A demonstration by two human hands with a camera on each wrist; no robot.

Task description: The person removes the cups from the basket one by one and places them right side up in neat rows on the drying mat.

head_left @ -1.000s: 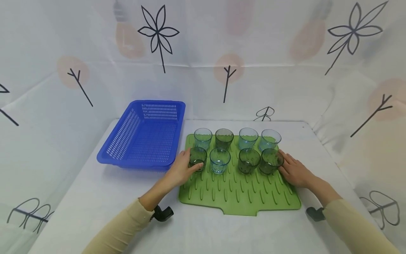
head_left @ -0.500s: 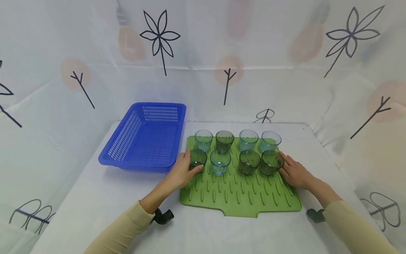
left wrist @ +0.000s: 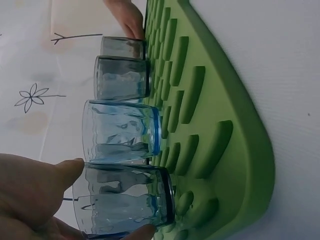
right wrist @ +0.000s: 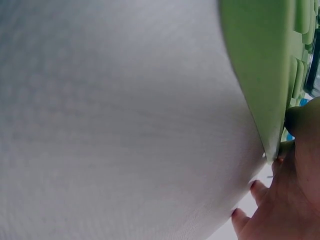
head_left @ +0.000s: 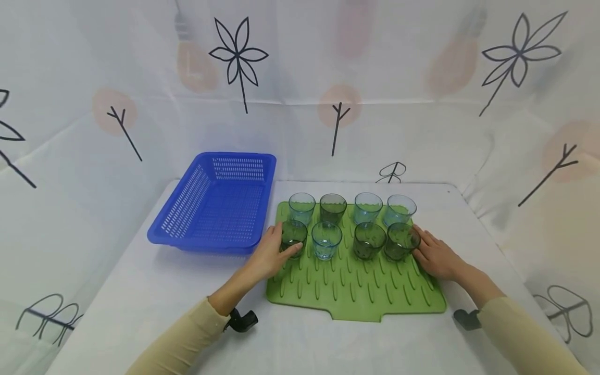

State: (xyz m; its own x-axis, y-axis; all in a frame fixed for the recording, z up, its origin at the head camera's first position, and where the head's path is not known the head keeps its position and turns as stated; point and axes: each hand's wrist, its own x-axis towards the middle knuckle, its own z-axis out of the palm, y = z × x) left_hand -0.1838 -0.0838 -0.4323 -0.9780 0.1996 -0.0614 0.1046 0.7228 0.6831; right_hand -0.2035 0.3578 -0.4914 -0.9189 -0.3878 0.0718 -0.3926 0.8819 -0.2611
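In the head view several clear tumblers stand upright in two rows on a green ridged mat (head_left: 347, 291). My left hand (head_left: 269, 255) holds the dark green-grey tumbler (head_left: 293, 237) at the left end of the front row. The left wrist view shows the thumb by that tumbler's rim and a fingertip by its base. My right hand (head_left: 436, 253) lies at the mat's right edge, its fingers extended beside the dark tumbler (head_left: 402, 242) at the front right. A light blue tumbler (head_left: 325, 240) and another dark tumbler (head_left: 368, 241) stand between.
A blue perforated plastic basket (head_left: 213, 208) sits left of the mat, close to my left hand. Behind the front row are light blue tumblers and one dark tumbler (head_left: 333, 208). All rest on a white-covered table (head_left: 328, 349), with a patterned cloth (head_left: 300, 62) hanging behind.
The head view has tilted a little, so the whole scene sits slightly lower in it. Hands, tumblers, mat and basket keep their places relative to each other.
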